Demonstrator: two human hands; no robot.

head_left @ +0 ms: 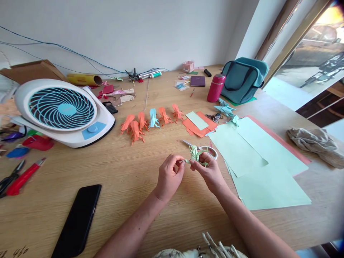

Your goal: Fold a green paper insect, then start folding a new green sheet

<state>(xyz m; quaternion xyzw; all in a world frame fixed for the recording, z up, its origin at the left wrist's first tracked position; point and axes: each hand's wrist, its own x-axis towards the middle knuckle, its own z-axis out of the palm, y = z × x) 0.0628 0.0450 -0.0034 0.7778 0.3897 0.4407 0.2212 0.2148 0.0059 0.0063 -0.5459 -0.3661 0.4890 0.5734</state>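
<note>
Far left, a red-handled utility knife (23,176) and a white desk fan with a teal grille (63,111) sit well clear of the work. A black slab smartphone (77,219) lies close to the near edge of the wooden table (126,179). Further back there's a row of orange folded-paper figures (139,123).

In the middle, the left hand (170,175) is closed, pinching one tip of the small pale green folded-paper figure (195,156). The right hand (209,172) grips its body from the other side. The figure is held just above the table, near centre.

I'd say keep the pinches short and right at the crease, with one hand only steadying, because those thin legs look easy to tear.

White-handled scissors (204,147) lie just behind the right hand, so mind the knuckles. The big pale green paper sheets (258,157) start just beside the right wrist, and a dragged forearm could crumple them. The best open room is the bare wood between the phone and the sheets.
</note>
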